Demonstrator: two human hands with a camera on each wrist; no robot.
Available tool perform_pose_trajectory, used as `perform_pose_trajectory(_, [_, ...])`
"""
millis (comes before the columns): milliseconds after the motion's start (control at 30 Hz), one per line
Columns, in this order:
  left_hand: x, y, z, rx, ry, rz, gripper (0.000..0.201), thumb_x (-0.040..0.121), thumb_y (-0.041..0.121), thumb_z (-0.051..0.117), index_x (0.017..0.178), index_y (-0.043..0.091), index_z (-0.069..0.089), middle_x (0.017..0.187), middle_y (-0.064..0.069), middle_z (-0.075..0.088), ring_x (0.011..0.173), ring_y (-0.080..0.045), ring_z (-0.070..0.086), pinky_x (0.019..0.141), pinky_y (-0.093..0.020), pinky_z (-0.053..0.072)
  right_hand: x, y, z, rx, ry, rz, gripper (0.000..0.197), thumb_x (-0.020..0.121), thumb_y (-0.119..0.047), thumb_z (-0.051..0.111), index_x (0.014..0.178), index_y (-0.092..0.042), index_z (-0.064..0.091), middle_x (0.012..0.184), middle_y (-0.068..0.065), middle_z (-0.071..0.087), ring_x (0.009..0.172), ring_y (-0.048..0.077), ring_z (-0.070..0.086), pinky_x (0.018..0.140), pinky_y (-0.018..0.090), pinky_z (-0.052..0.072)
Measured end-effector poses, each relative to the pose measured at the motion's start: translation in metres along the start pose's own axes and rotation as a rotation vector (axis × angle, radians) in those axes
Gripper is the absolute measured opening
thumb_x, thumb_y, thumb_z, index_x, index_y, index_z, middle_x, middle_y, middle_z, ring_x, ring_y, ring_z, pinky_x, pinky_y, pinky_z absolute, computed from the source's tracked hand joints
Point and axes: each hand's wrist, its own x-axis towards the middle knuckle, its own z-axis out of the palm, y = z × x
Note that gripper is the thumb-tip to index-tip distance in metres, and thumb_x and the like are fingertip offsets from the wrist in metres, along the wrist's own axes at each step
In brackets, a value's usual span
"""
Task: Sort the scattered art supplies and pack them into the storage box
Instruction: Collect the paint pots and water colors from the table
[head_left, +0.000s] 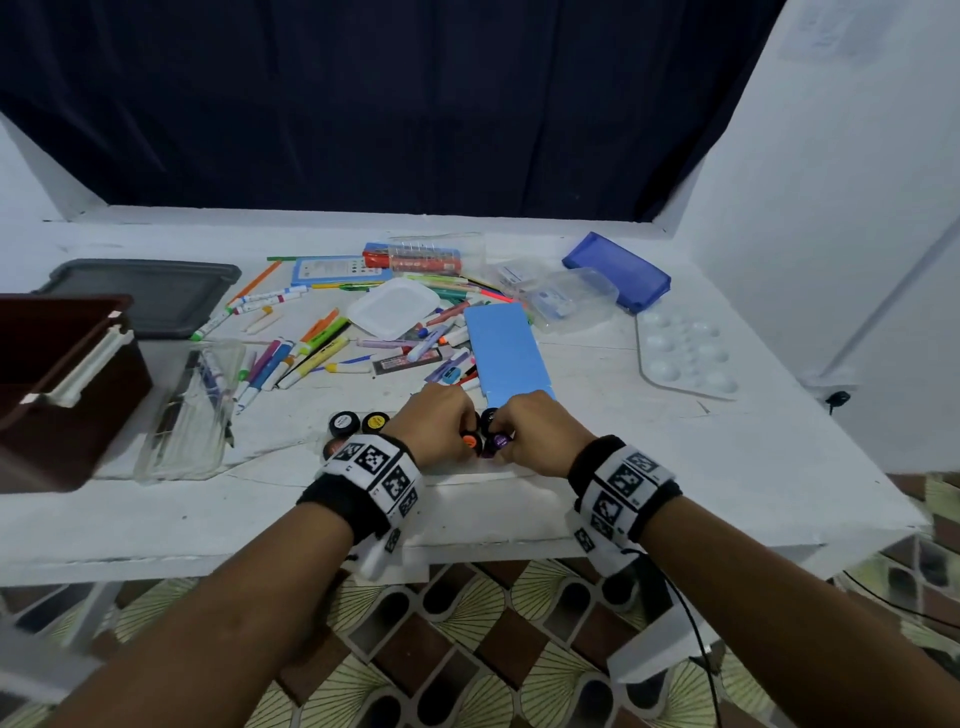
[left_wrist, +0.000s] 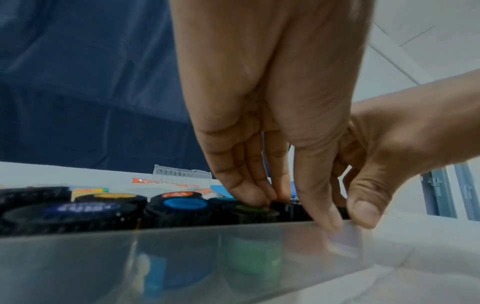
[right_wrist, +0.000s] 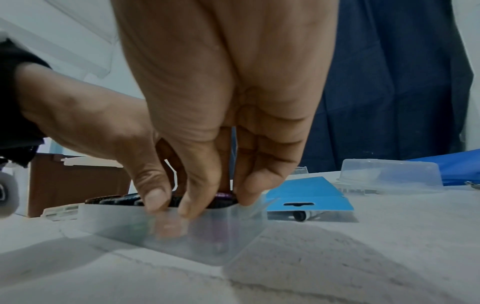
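Several small black paint pots with coloured lids stand in a clear plastic tray (left_wrist: 182, 257) near the table's front edge. My left hand (left_wrist: 291, 207) curls down over the tray, fingers on a black-sided pot (left_wrist: 283, 205), thumb on the tray's front wall. In the head view this left hand (head_left: 441, 421) sits beside an orange-lidded pot (head_left: 470, 441). My right hand (right_wrist: 218, 201) pinches a purple-lidded pot (right_wrist: 223, 195) at the tray's (right_wrist: 233, 230) right end, thumb over the wall. Both hands meet there, the right hand (head_left: 530, 431) touching the purple-lidded pot (head_left: 500, 441).
A dark brown storage box (head_left: 62, 384) stands at the left, its grey lid (head_left: 150, 293) behind it. Markers and pens (head_left: 311, 343) lie scattered mid-table, with a blue card (head_left: 506, 353), a clear pen case (head_left: 192, 410), a white palette (head_left: 685, 353) and a blue pouch (head_left: 618, 270).
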Motion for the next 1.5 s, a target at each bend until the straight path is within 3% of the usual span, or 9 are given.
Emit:
perform_pose_trajectory(100, [0.003,0.002,0.0,0.018,-0.016,-0.002,0.015,0.07,0.014,0.08,0.084,0.011,0.075,0.078,-0.004,0.066,0.079,-0.025,0.062,0.064,-0.031,0.047,0.004,0.002,-0.002,-0.02,-0.025,-0.032,0.004,0.08,-0.009,0.069,0.079,-0.008,0.073,0.072,0.01,0.063,0.068,0.025,0.048,0.06,0.034,0.038])
perform_pose_trajectory(200, [0.004,0.006,-0.001,0.039,-0.015,-0.007,0.018,0.069,0.013,0.081,0.087,0.011,0.076,0.085,-0.007,0.069,0.083,-0.026,0.063,0.068,-0.03,0.05,0.005,0.0,-0.006,-0.039,-0.066,-0.063,0.009,0.081,-0.01,0.072,0.089,-0.007,0.075,0.076,0.008,0.061,0.071,0.023,0.049,0.056,0.029,0.034])
perform_pose_trajectory(367, [0.001,0.013,-0.003,0.048,-0.028,-0.032,0.015,0.071,0.01,0.079,0.085,0.011,0.075,0.087,-0.007,0.069,0.081,-0.025,0.062,0.063,-0.026,0.042,0.013,-0.001,-0.014,-0.081,-0.148,-0.082,0.012,0.082,-0.006,0.069,0.092,-0.004,0.075,0.081,0.012,0.064,0.074,0.025,0.053,0.055,0.027,0.035])
perform_pose_trajectory(500, [0.0,0.013,-0.003,0.085,-0.007,-0.042,0.011,0.073,0.011,0.076,0.084,0.012,0.075,0.08,-0.007,0.065,0.07,-0.02,0.05,0.055,-0.022,0.032,0.014,-0.002,-0.011,-0.102,-0.122,-0.055,0.013,0.082,-0.008,0.067,0.092,-0.001,0.07,0.087,0.016,0.066,0.079,0.029,0.057,0.059,0.029,0.037])
perform_pose_trajectory(767, [-0.002,0.014,-0.001,0.137,0.011,-0.043,0.015,0.073,0.017,0.078,0.086,0.012,0.072,0.078,-0.006,0.058,0.075,-0.024,0.052,0.062,-0.026,0.034,0.011,-0.003,-0.01,-0.104,-0.1,-0.057,0.013,0.083,-0.009,0.065,0.093,-0.001,0.069,0.092,0.017,0.067,0.086,0.032,0.061,0.052,0.029,0.032])
perform_pose_trajectory(933, [-0.005,0.012,0.002,0.11,0.007,-0.04,0.011,0.075,0.018,0.075,0.085,0.014,0.073,0.075,-0.003,0.059,0.075,-0.023,0.056,0.062,-0.024,0.037,0.01,0.002,-0.011,-0.036,-0.08,-0.082,0.016,0.081,-0.004,0.069,0.097,-0.005,0.072,0.096,0.011,0.069,0.088,0.026,0.059,0.066,0.027,0.037])
perform_pose_trajectory(1100, [-0.002,0.008,-0.003,0.068,-0.042,-0.04,0.013,0.084,0.02,0.069,0.087,0.01,0.077,0.084,-0.012,0.071,0.082,-0.028,0.062,0.067,-0.031,0.046,0.009,0.007,-0.018,0.007,-0.111,-0.111,0.022,0.079,-0.005,0.074,0.101,-0.008,0.075,0.085,0.001,0.062,0.079,0.014,0.049,0.066,0.023,0.035])
perform_pose_trajectory(1300, [-0.002,0.005,-0.001,0.067,-0.006,-0.039,0.013,0.08,0.022,0.073,0.089,0.013,0.078,0.084,-0.006,0.073,0.081,-0.024,0.064,0.07,-0.031,0.052,0.005,0.01,-0.011,0.027,-0.086,-0.112,0.024,0.083,-0.008,0.069,0.106,-0.012,0.073,0.084,-0.003,0.057,0.079,0.014,0.048,0.056,0.013,0.03])
perform_pose_trajectory(1500, [-0.004,0.001,-0.004,0.031,-0.025,-0.003,0.017,0.084,0.025,0.071,0.091,0.01,0.077,0.087,-0.007,0.073,0.083,-0.024,0.065,0.064,-0.024,0.041,0.002,0.015,-0.011,0.021,-0.085,-0.14,0.025,0.086,-0.012,0.065,0.11,-0.015,0.072,0.102,0.003,0.069,0.085,0.016,0.052,0.07,0.022,0.036])
